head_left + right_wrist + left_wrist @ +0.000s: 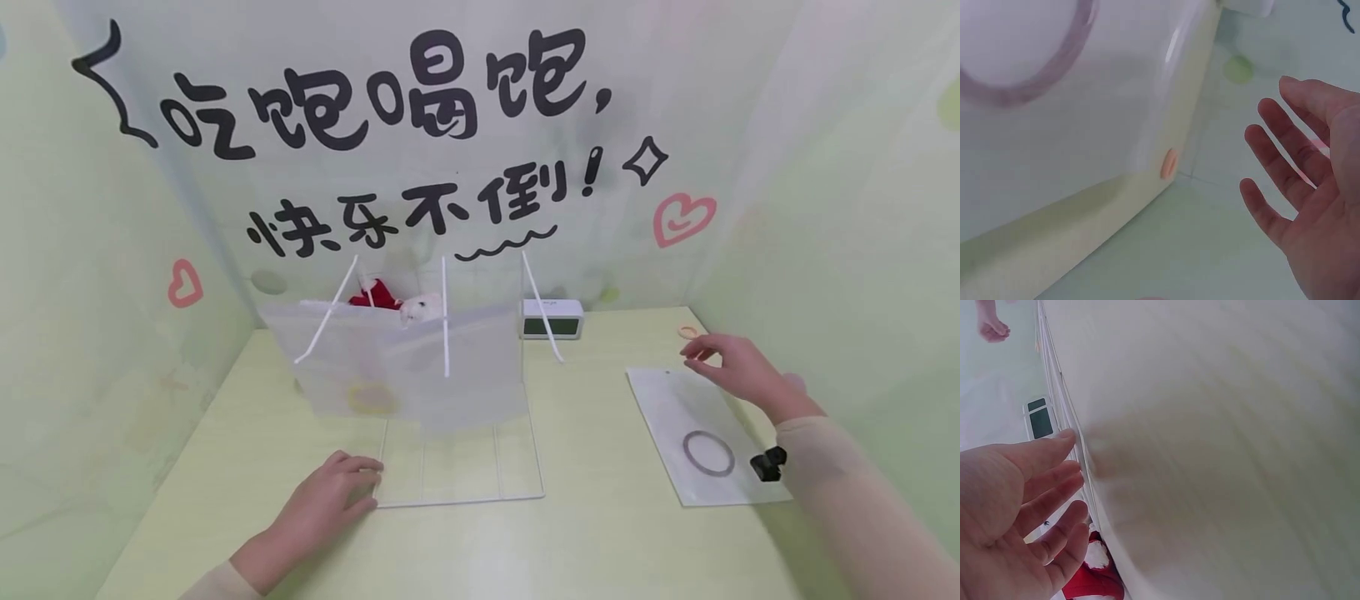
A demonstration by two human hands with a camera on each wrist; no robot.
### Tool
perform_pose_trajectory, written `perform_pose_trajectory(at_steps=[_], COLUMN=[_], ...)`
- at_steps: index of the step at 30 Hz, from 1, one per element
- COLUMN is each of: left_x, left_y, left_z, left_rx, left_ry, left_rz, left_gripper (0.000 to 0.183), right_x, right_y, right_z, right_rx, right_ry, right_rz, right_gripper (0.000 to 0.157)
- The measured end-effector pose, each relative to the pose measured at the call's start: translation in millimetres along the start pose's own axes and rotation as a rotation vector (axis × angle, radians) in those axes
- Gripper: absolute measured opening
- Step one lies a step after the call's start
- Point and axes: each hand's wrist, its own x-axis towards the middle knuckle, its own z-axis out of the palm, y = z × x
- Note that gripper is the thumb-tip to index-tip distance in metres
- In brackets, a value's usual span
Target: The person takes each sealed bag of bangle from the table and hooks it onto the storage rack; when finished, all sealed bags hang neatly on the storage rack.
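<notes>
My left hand (pixel 333 492) rests on the table, its relaxed fingertips at the left edge of the base of a white wire rack (pixel 459 502). Slanted white arms rise at the top of this rack, and a translucent whitish sheet (pixel 420 375) hangs at them. The left wrist view shows the loosely bent fingers beside the thin wire. On the other side, my right hand (pixel 738 375) hovers over the far end of a flat white sheet (pixel 667 417) bearing a purplish ring (pixel 686 450). Nothing shows between its relaxed, spread fingers (pixel 1279 122).
A white digital clock (pixel 552 308) stands at the back, right of the rack. Red-and-white plush items (pixel 377 294) sit partly hidden behind the hanging sheet. A small orange ring (pixel 687 332) lies in the back right corner. Lettered curtain walls (pixel 450 167) enclose the table.
</notes>
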Motion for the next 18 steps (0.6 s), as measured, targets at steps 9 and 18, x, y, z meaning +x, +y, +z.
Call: perform_pose_trajectory(at_steps=[9, 18], left_x=[-0.6, -1.0], left_y=[-1.2, -0.4], left_z=[-1.7, 0.6], left_rx=[0.005, -0.003], left_ry=[0.014, 0.027], left_rz=[-0.007, 0.007], left_gripper=[0.027, 0.026], right_x=[-0.6, -3.5], right_y=[50.6, 76.4], right_z=[21.1, 32.8], right_rx=[-0.014, -0.021], right_ry=[-0.11, -0.224], right_rz=[0.038, 0.159], right_gripper=[0.02, 0.025])
